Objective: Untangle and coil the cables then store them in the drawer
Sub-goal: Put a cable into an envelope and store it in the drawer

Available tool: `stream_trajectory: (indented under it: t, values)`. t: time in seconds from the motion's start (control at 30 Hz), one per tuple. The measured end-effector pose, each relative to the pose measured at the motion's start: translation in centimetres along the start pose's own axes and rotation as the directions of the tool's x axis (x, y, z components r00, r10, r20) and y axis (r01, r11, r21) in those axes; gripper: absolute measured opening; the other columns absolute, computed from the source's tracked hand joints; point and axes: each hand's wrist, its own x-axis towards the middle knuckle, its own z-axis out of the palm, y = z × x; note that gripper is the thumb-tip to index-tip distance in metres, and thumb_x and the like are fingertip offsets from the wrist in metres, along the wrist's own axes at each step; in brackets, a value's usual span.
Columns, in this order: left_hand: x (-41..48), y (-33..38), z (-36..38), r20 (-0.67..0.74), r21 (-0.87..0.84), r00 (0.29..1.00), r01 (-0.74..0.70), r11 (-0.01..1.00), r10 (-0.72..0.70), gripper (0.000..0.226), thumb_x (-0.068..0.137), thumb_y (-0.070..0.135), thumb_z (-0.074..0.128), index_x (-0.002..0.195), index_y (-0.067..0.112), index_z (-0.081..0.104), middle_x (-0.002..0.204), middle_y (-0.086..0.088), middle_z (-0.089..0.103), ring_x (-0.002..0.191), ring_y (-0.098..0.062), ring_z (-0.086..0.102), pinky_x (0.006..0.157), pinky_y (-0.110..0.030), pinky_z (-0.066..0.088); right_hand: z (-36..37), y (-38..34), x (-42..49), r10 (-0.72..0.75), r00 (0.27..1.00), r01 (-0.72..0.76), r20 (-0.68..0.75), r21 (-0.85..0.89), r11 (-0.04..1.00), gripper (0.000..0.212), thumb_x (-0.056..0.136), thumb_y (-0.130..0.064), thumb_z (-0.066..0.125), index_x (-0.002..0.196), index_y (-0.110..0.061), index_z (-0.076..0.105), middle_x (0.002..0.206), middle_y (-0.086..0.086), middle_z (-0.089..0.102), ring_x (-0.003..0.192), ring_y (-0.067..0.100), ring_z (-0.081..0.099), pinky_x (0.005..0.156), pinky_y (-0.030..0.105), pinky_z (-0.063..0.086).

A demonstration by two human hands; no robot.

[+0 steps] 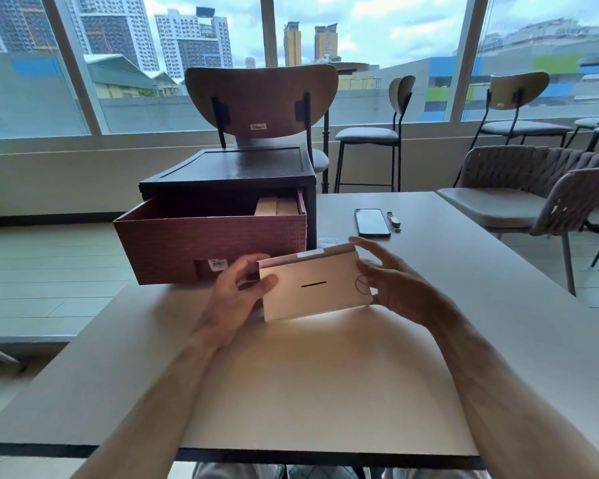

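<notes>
A flat white box (312, 288) with a black line and a circle mark stands tilted on its lower edge just above the table, between both hands. My left hand (237, 295) grips its left end, thumb on the front face. My right hand (391, 281) holds the right end, fingers curled round the top corner and side. Behind it a dark cabinet (229, 174) has its reddish woven drawer (208, 243) pulled open; light wooden pieces (277, 206) lie in the drawer's right back corner. No cables are visible.
A black phone (371, 222) and a small metal object (394, 221) lie on the beige table (325, 375) right of the cabinet. Chairs and stools stand behind and to the right, in front of large windows.
</notes>
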Motion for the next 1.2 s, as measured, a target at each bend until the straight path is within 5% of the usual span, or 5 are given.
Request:
stream_trajectory:
  t: [0.17, 0.57, 0.77, 1.0, 1.2]
  values:
    - [-0.2, 0.4, 0.0, 0.059, -0.008, 0.998, 0.019, 1.000, -0.019, 0.017, 0.089, 0.014, 0.072, 0.103, 0.025, 0.072, 0.098, 0.001, 0.073, 0.091, -0.012, 0.066, 0.079, -0.025, 0.053, -0.2, 0.1, 0.1, 0.000, 1.000, 0.001, -0.025, 0.028, 1.000, 0.031, 0.101, -0.006, 0.050, 0.131, -0.008, 0.052, 0.090, 0.004, 0.063, 0.070, 0.012, 0.062, 0.060, 0.032, 0.054]
    - [-0.4, 0.6, 0.2, 0.158, -0.158, 0.979, 0.151, 0.976, -0.127, 0.064, 0.064, 0.054, 0.089, 0.121, 0.030, 0.072, 0.119, -0.013, 0.072, 0.111, -0.033, 0.067, 0.098, -0.047, 0.052, -0.3, -0.4, 0.5, 0.063, 0.992, -0.062, -0.105, 0.014, 0.998, 0.036, 0.100, -0.020, 0.054, 0.133, -0.035, 0.058, 0.118, 0.009, 0.062, 0.096, 0.022, 0.067, 0.067, 0.031, 0.056]
    - [-1.2, 1.6, 0.8, 0.314, -0.070, 0.946, 0.106, 0.992, -0.079, 0.069, 0.071, 0.076, 0.068, 0.121, 0.030, 0.071, 0.116, -0.003, 0.074, 0.108, -0.020, 0.067, 0.106, -0.051, 0.044, 0.4, -0.5, 0.7, 0.107, 0.994, -0.107, 0.012, 0.231, 0.967, 0.042, 0.093, -0.021, 0.055, 0.133, -0.013, 0.060, 0.121, 0.017, 0.055, 0.087, 0.027, 0.065, 0.074, 0.031, 0.058]
    - [-2.2, 3.0, 1.4, 0.529, 0.073, 0.848, -0.058, 0.996, 0.011, 0.106, 0.069, 0.088, 0.046, 0.153, 0.023, 0.039, 0.153, 0.010, 0.046, 0.140, -0.010, 0.045, 0.111, -0.022, 0.038, 1.2, 1.1, 0.9, 0.121, 0.993, -0.120, -0.012, 0.045, 0.992, 0.066, 0.082, -0.012, 0.072, 0.142, -0.023, 0.049, 0.129, 0.021, 0.059, 0.105, 0.027, 0.065, 0.087, 0.030, 0.058]
    - [-2.5, 4.1, 2.4, 0.442, 0.069, 0.886, 0.118, 0.991, -0.137, 0.042, 0.094, 0.042, 0.061, 0.135, 0.040, 0.059, 0.130, 0.015, 0.066, 0.114, -0.008, 0.065, 0.083, -0.015, 0.051, 1.1, 0.5, 0.8, 0.084, 0.996, -0.084, 0.008, 0.059, 0.995, 0.050, 0.089, -0.012, 0.066, 0.137, -0.020, 0.054, 0.112, 0.016, 0.066, 0.100, 0.028, 0.065, 0.089, 0.035, 0.054]
